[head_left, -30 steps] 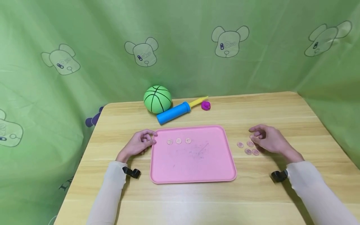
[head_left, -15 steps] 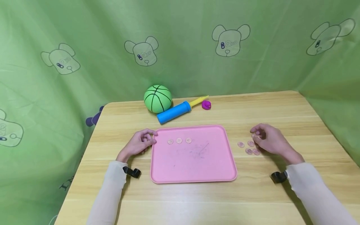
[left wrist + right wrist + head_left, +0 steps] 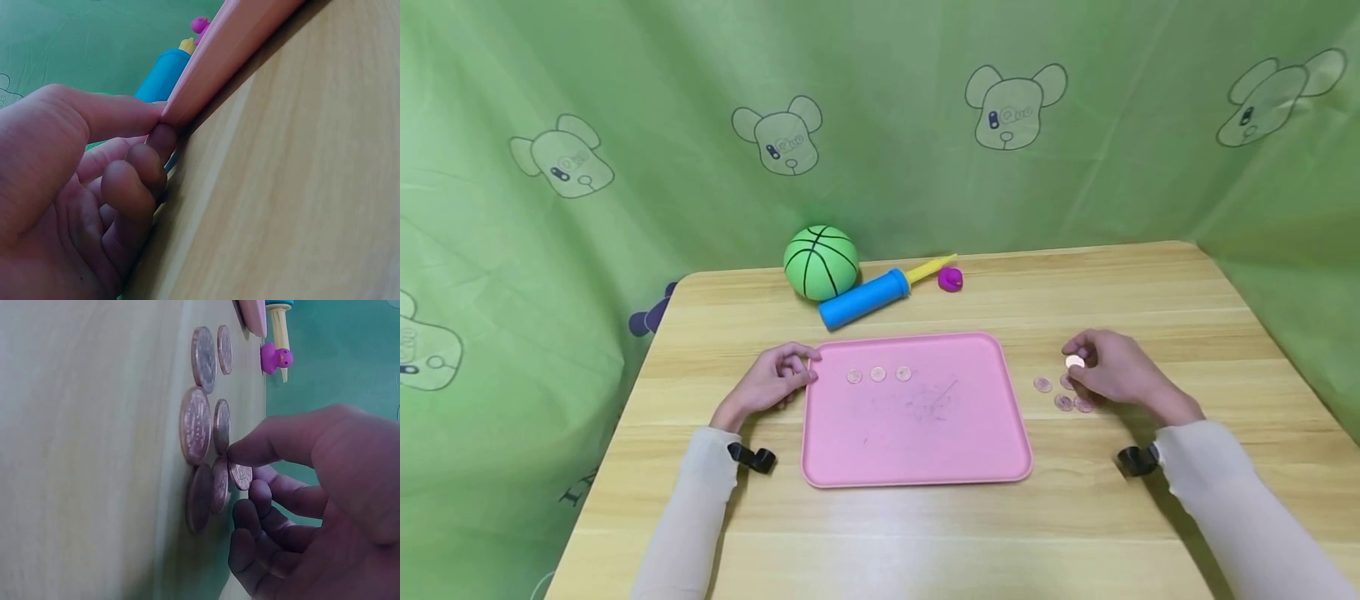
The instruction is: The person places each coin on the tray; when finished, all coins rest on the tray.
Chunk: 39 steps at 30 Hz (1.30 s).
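In the head view, the left hand (image 3: 772, 379) pinches the left rim of a pink tray (image 3: 917, 454) that lies on the wooden table (image 3: 880, 542). Three coins (image 3: 877, 374) lie in a row inside the tray, toward its far side. To the right of the tray, the right hand (image 3: 1116, 367) holds a shiny coin (image 3: 1074, 362) between thumb and fingertips, with loose coins (image 3: 1042, 384) on the table just beside and below it. At the far edge are a green ball (image 3: 821, 262), a blue tube (image 3: 865, 300) with a yellow tip, and a purple duck (image 3: 951, 279). In the left wrist view, thumb and fingertip meet at the tray's edge, the other fingers curled. In the right wrist view, the held coin is tilted at the fingertips, and six other coins lie close together near it.
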Available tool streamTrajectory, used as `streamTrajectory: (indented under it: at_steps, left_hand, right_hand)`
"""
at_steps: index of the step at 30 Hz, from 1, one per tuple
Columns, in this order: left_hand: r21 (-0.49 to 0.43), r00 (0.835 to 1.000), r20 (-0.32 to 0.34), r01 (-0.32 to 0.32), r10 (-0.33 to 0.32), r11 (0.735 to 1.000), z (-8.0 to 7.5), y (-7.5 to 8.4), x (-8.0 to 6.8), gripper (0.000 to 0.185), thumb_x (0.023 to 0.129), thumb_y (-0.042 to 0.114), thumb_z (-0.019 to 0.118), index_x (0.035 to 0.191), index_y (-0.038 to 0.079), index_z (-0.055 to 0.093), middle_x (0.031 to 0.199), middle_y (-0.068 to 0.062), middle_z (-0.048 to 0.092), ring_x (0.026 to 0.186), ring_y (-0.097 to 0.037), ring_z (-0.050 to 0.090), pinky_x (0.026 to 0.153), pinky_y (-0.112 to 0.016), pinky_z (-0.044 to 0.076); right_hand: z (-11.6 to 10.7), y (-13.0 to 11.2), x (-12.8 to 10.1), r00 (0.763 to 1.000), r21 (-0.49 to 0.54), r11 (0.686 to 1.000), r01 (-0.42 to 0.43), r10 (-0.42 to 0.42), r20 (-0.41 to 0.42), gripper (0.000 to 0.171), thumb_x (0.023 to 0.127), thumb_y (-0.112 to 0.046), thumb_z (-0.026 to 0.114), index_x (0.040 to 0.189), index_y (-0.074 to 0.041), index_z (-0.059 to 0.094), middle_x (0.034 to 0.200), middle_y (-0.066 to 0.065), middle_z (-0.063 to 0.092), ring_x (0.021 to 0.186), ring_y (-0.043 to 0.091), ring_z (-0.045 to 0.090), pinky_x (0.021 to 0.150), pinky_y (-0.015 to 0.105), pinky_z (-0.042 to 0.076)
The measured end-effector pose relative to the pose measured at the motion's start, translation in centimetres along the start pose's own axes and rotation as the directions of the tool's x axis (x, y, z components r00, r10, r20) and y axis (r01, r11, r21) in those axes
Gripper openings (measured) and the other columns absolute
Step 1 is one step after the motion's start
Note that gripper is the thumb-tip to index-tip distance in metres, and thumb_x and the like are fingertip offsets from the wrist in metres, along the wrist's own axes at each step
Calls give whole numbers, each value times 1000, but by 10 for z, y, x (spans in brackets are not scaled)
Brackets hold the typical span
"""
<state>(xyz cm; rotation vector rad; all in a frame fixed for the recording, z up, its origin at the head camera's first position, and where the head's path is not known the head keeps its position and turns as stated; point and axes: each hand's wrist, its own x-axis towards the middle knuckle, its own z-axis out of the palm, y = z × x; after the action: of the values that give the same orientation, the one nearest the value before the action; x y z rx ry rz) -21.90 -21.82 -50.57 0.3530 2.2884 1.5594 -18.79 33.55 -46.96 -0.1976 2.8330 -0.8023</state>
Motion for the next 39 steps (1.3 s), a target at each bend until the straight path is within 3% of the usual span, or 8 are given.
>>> streamTrajectory:
  at_steps: [10,16,18,23,24,31,37,39]
  left_hand:
    - [3,1000,5,-4,4,1000,-1,1,0,33,104,7,72,136,2,67,87,-6,66,58,-10,54,49,-23,48]
    - [9,1000,-8,-2,2,1000,-3,1,-2,33,104,8,72,135,1,67,86,-6,66,57,-10,54,48,-23,48]
    - [7,1000,-8,-1,1,1000,-2,1,-3,32,104,8,72,135,1,67,87,-7,66,57,-10,54,48,-23,48]
    - [1,1000,-1,3,-3,1000,-1,1,-2,32,104,7,71,135,2,67,87,-7,66,57,-11,54,49,-23,48]
    - [1,1000,-1,3,-3,1000,0,1,-2,32,104,7,71,135,2,67,87,-7,66,57,-11,54,49,-23,48]
    - [4,1000,-1,-3,3,1000,-1,2,-1,32,104,7,71,135,2,68,87,-6,67,57,-11,54,48,-23,48]
    - [-3,1000,4,-5,5,1000,-1,1,-1,32,104,6,71,135,1,67,86,-6,66,56,-10,53,47,-23,47]
    - [-6,1000,5,-5,5,1000,-1,1,-1,32,104,6,71,135,1,67,86,-6,66,56,-10,53,47,-23,47]
  right_hand:
    - [-1,-2,-1,999,44,998,34,-32,-33,15,102,-13,76,112,-3,77,99,9,78,88,17,69,78,25,55]
    - [3,-15,3,1000,173,985,-16,19,-14,28,103,-28,78,121,-6,77,108,12,79,89,17,72,70,25,61]
    - [4,-23,5,998,269,961,-67,60,35,36,103,-33,78,127,-6,75,110,15,79,85,20,74,66,30,63]
    - [9,-40,11,976,508,837,-204,132,174,48,103,-36,78,136,-4,68,102,18,81,69,23,73,50,42,60]
    - [11,-43,13,974,529,822,-212,132,186,48,104,-35,77,138,-3,68,101,17,81,69,23,73,50,42,60]
    - [26,-71,28,981,523,836,-169,91,173,45,102,-27,78,135,3,70,112,12,84,95,15,79,84,29,67]
    - [35,-93,39,982,599,788,-143,36,187,42,102,-17,78,133,8,68,110,18,83,91,18,81,83,32,68]
    - [39,-100,42,982,599,789,-138,31,186,41,101,-16,78,132,8,69,108,17,83,89,17,81,82,31,68]
